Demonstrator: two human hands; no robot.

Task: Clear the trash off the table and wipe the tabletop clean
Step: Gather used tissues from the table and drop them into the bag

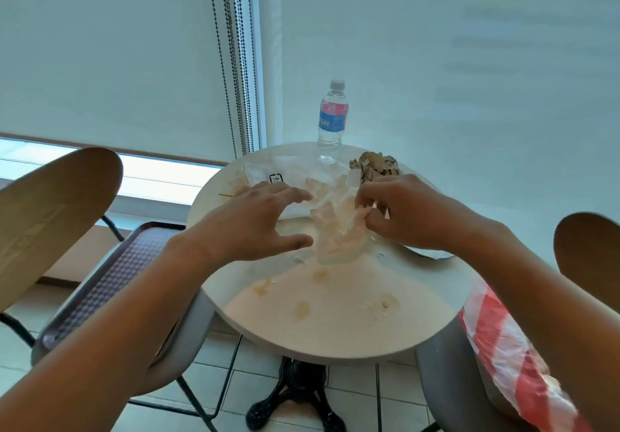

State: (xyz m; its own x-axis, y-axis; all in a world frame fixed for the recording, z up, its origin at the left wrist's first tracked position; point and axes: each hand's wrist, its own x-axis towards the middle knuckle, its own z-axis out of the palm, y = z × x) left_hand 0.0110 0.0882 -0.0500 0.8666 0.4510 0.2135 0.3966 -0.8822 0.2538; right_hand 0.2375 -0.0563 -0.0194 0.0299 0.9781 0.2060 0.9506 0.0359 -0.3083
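Two hands work over the round, stained table [335, 331]: the right hand [409, 212] pinches a crumpled, greasy wrapper [335, 227] at mid-table, while the left hand [255, 220] spreads its fingers just beside it. A clear plastic bottle [332, 119] stands upright behind, near brown paper scraps [375, 166].

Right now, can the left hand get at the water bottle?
Probably yes: the left hand is open and holds nothing, and only flat paper lies between it and the water bottle.
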